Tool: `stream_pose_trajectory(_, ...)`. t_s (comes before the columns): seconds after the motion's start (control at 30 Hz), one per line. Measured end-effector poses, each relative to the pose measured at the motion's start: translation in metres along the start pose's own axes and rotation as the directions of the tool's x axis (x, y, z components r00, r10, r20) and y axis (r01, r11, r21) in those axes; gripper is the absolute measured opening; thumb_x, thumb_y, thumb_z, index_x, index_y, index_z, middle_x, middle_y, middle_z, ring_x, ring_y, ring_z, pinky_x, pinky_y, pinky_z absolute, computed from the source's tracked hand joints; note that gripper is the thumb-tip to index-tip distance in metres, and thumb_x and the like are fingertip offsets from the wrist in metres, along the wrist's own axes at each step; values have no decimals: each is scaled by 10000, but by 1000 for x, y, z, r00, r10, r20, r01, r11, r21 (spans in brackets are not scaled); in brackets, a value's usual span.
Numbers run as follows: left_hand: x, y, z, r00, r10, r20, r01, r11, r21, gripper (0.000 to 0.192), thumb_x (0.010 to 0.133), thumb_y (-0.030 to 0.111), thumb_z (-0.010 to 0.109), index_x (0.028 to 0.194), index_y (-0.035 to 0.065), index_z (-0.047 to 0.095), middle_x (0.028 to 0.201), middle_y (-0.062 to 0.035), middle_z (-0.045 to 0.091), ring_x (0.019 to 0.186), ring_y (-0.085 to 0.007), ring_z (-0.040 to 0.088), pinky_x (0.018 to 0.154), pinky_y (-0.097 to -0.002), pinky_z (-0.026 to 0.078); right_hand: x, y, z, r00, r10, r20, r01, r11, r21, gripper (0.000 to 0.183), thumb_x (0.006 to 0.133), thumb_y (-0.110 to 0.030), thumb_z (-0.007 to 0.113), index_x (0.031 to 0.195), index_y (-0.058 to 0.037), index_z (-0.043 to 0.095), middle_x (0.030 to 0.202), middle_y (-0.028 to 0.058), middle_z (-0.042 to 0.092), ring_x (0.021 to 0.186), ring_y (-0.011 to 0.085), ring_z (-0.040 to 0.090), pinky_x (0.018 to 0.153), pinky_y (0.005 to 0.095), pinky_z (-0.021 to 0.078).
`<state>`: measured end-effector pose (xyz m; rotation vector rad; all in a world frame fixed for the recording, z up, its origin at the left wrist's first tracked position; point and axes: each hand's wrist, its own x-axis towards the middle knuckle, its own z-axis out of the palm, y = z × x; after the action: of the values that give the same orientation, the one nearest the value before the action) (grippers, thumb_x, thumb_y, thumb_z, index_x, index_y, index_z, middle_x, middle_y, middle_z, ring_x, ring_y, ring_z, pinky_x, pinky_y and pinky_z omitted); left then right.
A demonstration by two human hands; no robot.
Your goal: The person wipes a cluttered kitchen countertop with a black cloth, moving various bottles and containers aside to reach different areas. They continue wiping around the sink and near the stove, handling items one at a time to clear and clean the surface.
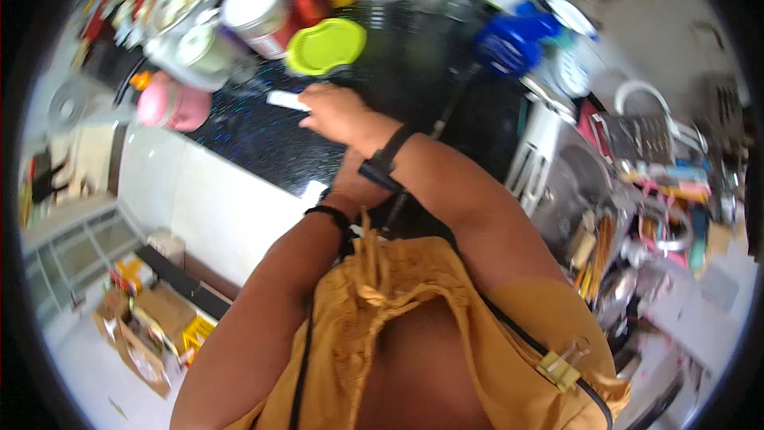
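My right hand (337,112) reaches forward over a glossy black countertop (245,143). Its fingers are closed around a small white flat object (286,100), too blurred to name exactly. My left hand (361,182) is tucked under my right wrist, nearer to my body, with its fingers hidden behind that wrist and its dark band. Just beyond my right hand lies a lime-green plastic lid or basket (326,46). A pink bottle or jar (173,103) with an orange top is to the left, close to the counter's edge.
A white-lidded container (253,12), a pale-green cup (200,48) and several jars crowd the back left. Blue plasticware (510,45) is at the back right. Beside a steel sink (567,185) on the right lie a white slotted utensil (531,155) and other utensils. Cardboard boxes (161,316) lie low left.
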<state>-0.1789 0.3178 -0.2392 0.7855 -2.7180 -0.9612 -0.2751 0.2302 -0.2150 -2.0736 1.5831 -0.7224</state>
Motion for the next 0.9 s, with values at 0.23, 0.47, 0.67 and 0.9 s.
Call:
stream_pose_trajectory(0.23, -4, -4, 7, 999, 9, 41, -19, 970, 241, 743, 896, 371, 701, 1511, 31, 463, 1613, -201, 382, 1536, -379, 282, 1267, -540, 179, -160, 35, -85, 875, 207, -437, -288, 949, -126, 507, 836, -169, 788, 1307, -64, 631, 1351, 168, 598, 1283, 378, 550, 1092, 482, 450)
stream_pose_trajectory(0.47, -3, -1, 8, 997, -28, 67, 7, 954, 300, 740, 904, 375, 689, 1524, 42, 459, 1624, -189, 375, 1547, -364, 271, 1274, -532, 163, -304, 92, -144, 345, 629, -697, -932, 316, -176, 1104, 737, -491, 878, 1590, -67, 318, 1509, 303, 431, 1415, 482, 387, 1166, 562, 325)
stream_pose_trajectory(0.67, -4, -3, 10, 999, -12, 37, 0, 947, 321, 734, 891, 363, 695, 1513, 45, 469, 1625, -183, 374, 1542, -363, 277, 1271, -529, 172, -316, 100, -146, 259, 792, -553, -958, 282, -45, 1079, 764, -412, 858, 1604, -53, 282, 1429, 281, 507, 1335, 438, 493, 1084, 497, 438)
stream_pose_trajectory(0.9, -3, 0, 8, 1000, -14, 25, 5, 955, 298, 713, 889, 354, 705, 1492, 37, 494, 1616, -182, 390, 1536, -362, 291, 1269, -519, 187, -322, 96, -141, 274, 802, -531, -928, 366, 73, 1091, 771, -334, 860, 1614, -31, 238, 1518, 325, 399, 1378, 472, 455, 1131, 450, 421)
